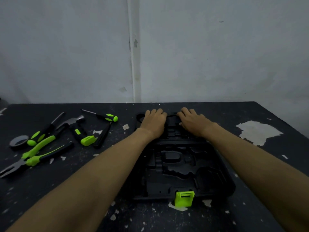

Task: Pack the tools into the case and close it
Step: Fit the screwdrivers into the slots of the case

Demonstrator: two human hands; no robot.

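The black tool case [175,166] lies open on the dark table, its moulded slots holding no tools and its green latch [184,198] at the near edge. My left hand [153,122] and my right hand [192,123] both rest on the far half of the case, with their fingers curled over its far edge by the handle. The tools lie to the left of the case: a green-handled screwdriver [102,116], a hammer [78,127], a second screwdriver [42,133], green-black pliers [36,154] and a slim black tool [102,135].
A roll of dark tape [18,141] sits at the far left by the tools. The table top [260,166] is black with flaking pale patches, the largest at the right rear. A pale wall stands right behind the table's back edge.
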